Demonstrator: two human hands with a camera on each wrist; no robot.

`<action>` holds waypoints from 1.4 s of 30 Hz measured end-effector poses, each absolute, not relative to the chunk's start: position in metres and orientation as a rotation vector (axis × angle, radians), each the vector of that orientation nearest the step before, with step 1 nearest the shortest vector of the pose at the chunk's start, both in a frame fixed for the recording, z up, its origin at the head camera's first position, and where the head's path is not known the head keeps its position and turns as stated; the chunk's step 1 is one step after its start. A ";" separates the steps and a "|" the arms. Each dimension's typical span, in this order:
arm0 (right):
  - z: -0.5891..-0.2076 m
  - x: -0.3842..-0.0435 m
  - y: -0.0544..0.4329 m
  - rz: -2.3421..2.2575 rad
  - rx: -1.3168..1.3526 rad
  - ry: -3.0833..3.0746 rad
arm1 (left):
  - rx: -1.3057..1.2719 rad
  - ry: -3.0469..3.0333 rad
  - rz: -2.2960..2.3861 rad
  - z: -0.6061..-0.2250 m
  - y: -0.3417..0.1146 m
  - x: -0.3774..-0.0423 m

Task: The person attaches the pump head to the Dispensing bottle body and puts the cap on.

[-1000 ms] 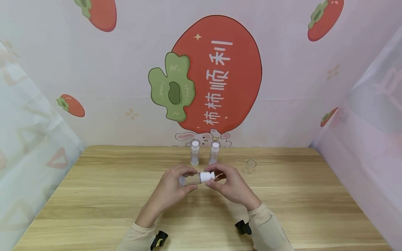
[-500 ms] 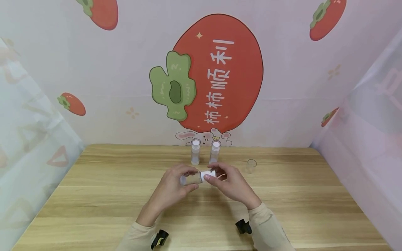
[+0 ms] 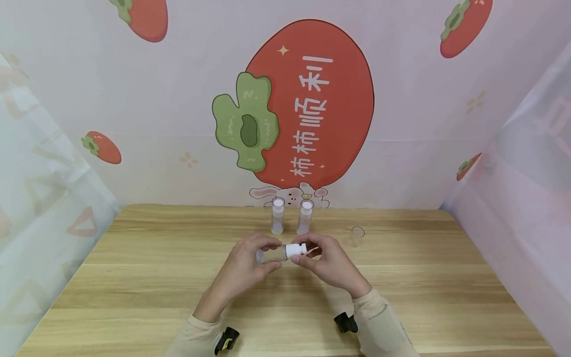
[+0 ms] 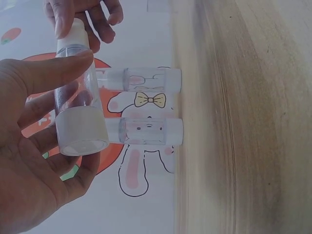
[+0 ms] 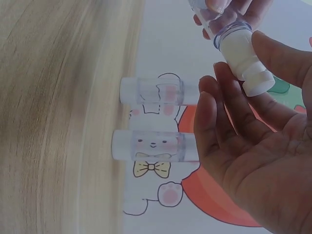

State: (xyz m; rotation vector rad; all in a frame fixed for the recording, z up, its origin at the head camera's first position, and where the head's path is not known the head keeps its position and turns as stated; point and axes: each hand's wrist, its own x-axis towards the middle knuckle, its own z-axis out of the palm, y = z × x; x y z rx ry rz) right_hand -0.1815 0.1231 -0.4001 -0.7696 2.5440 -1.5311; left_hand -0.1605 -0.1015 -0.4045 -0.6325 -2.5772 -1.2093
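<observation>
My left hand [image 3: 241, 263] grips a small clear bottle [image 4: 82, 129] by its transparent body. It lies tilted above the table, its white base toward the left. Its white pump-like top [image 5: 239, 51] points right. My right hand [image 3: 332, 265] is at that top, the thumb on its near side and the fingertips around the other side. In the right wrist view the remaining fingers are loosely bent. Two similar clear bottles, a left one [image 3: 277, 220] and a right one [image 3: 305, 220], stand upright just behind the hands.
A small clear cap-like piece [image 3: 356, 237] is on the table at the right of the bottles. The wooden table [image 3: 147, 277] meets a printed backdrop [image 3: 401, 163] at its rear edge, with cloth sides left and right.
The right thumb moved over the white top half a second ago and has shifted back down its near side now. The left hand keeps its grip on the bottle.
</observation>
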 end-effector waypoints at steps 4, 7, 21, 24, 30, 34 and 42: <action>-0.401 -0.182 0.123 -1.529 -0.762 2.546 | -0.630 -2.585 -1.187 -0.405 -0.101 -0.161; -0.400 -0.182 0.124 -1.514 -0.767 2.555 | -0.629 -2.585 -1.168 -0.405 -0.102 -0.161; -0.394 -0.195 0.173 -1.289 -0.556 2.951 | -0.580 -2.598 -1.198 -0.405 -0.104 -0.162; -0.396 -0.198 0.183 -1.202 -0.497 3.051 | -0.579 -2.594 -1.206 -0.406 -0.105 -0.163; -0.401 -0.202 0.204 -1.018 -0.392 3.246 | -0.591 -2.583 -1.216 -0.407 -0.105 -0.163; -0.404 -0.207 0.217 -0.960 -0.310 3.283 | -0.573 -2.578 -1.214 -0.407 -0.105 -0.164; -0.413 -0.216 0.232 -0.771 -0.402 3.285 | -0.566 -2.568 -1.223 -0.407 -0.106 -0.164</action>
